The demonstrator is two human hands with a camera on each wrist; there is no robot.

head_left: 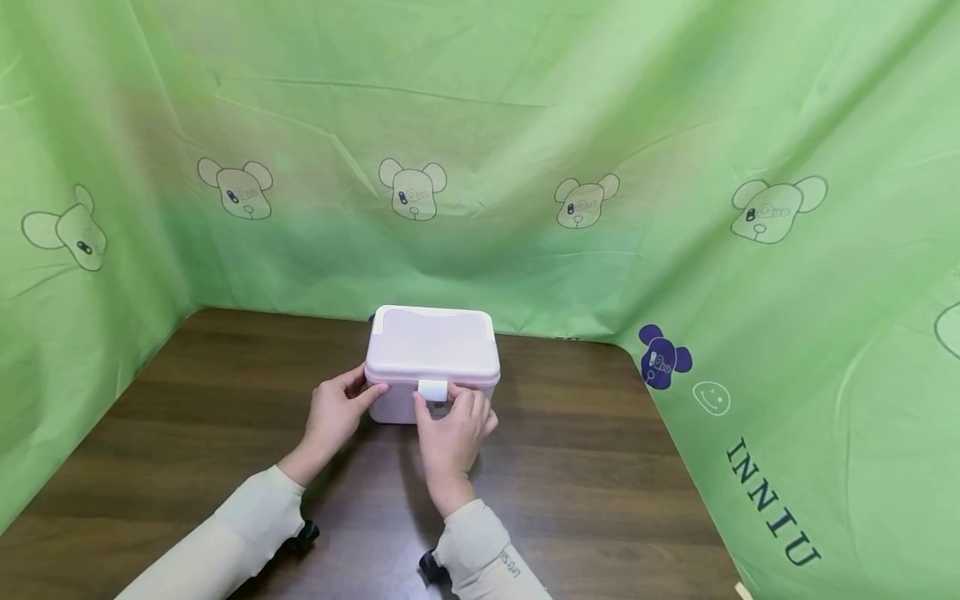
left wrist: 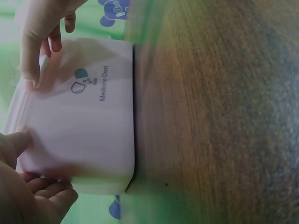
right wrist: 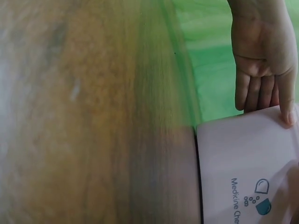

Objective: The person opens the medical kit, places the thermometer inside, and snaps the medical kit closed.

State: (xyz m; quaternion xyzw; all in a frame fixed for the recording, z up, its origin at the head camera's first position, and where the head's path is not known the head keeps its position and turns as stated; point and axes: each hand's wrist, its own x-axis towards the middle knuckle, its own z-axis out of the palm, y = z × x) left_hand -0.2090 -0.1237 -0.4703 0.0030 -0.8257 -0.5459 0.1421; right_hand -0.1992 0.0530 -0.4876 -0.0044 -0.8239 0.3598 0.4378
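A pale pink medicine chest with a white-edged lid stands on the table, its lid down. "Medicine Chest" and a capsule drawing are printed on its front in the left wrist view. My left hand grips the chest's left side, thumb on the front just below the lid and fingers along the side. At the front middle, my right hand pinches the white latch between thumb and forefinger. The latch's lower edge stands out from the front in the left wrist view. The right wrist view shows the left hand at the chest's side.
The dark wood table extends around the chest. Behind it and along both sides hangs a green curtain with bear-head prints, close to the chest's back. Dark wrist devices sit under the pale sleeves.
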